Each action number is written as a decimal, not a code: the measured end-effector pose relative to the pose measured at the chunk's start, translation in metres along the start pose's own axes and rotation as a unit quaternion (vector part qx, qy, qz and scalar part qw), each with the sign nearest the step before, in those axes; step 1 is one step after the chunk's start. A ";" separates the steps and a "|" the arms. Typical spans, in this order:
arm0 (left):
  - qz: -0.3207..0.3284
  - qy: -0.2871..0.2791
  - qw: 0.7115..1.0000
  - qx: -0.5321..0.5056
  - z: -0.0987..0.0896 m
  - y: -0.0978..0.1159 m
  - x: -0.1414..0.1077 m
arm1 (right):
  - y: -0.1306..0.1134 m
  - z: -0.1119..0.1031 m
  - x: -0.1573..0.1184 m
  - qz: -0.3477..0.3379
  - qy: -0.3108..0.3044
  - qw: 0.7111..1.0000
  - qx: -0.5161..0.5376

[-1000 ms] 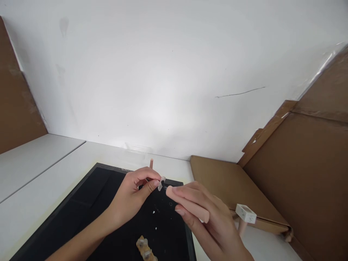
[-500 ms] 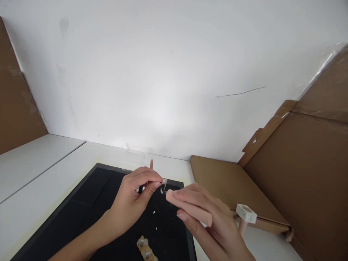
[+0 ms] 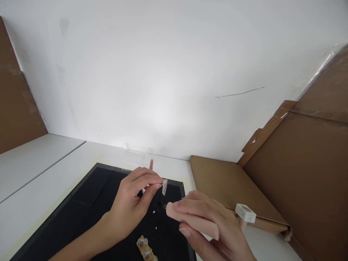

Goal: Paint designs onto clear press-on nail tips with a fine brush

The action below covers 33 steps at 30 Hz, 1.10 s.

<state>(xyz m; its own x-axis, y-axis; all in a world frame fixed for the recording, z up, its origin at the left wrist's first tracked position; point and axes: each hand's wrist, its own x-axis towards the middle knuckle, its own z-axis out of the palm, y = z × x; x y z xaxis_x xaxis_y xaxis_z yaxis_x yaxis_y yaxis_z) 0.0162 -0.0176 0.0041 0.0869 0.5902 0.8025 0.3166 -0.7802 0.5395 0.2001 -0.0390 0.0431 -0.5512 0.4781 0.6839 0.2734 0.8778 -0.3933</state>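
Above the black mat, my left hand (image 3: 136,195) is closed, pinching one end of a pale translucent false nail (image 3: 164,187) between thumb and fingertips. My right hand (image 3: 214,224) is wrapped around the pink handle of a nail polish brush (image 3: 191,219). Its short thin stem and dark tip point up and left, just below the false nail and apart from it. Part of some small white things shows behind my left fingers, mostly hidden. A tan lumpy strip (image 3: 146,248) with clear pieces on it lies on the mat below my hands.
The black mat (image 3: 89,203) has a few white crumbs on it. A pink upright stick (image 3: 151,164) stands behind my left hand. At the right are a flat cardboard box (image 3: 225,181) and a white square-topped object (image 3: 245,213) on a pink stem. Cardboard walls flank the white table.
My right hand has moved slightly down and right, taking the brush away from the false nail. The false nail is now tilted more upright and shows more fully; my left hand stays nearly in place.
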 end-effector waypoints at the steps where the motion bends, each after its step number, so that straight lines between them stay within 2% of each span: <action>1: 0.000 0.001 1.000 0.000 0.000 0.000 0.000 | -0.001 0.000 0.000 -0.005 0.005 1.000 0.001; 5: 0.007 0.001 1.000 0.002 -0.001 0.002 -0.001 | -0.001 0.000 -0.003 -0.008 0.038 0.998 -0.051; 11: 0.014 0.000 1.000 0.004 -0.002 0.004 -0.001 | -0.003 0.001 -0.002 -0.007 0.017 0.996 -0.089; 16: 0.005 -0.004 1.000 -0.002 -0.001 0.003 -0.001 | -0.006 -0.001 0.002 -0.001 0.007 0.998 -0.059; 26: 0.007 0.000 1.000 0.000 -0.001 0.003 -0.002 | 0.000 0.003 -0.003 -0.006 0.054 0.995 -0.083; 33: -0.043 -0.011 0.999 -0.022 -0.002 -0.001 -0.003 | -0.004 0.003 -0.001 -0.013 0.047 0.998 -0.045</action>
<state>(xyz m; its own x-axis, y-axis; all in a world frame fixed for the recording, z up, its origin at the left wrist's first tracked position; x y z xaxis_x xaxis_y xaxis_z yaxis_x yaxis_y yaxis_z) 0.0140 -0.0187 0.0020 0.0823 0.6596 0.7471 0.2825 -0.7343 0.6172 0.1971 -0.0427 0.0423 -0.4832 0.4516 0.7501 0.3310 0.8874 -0.3210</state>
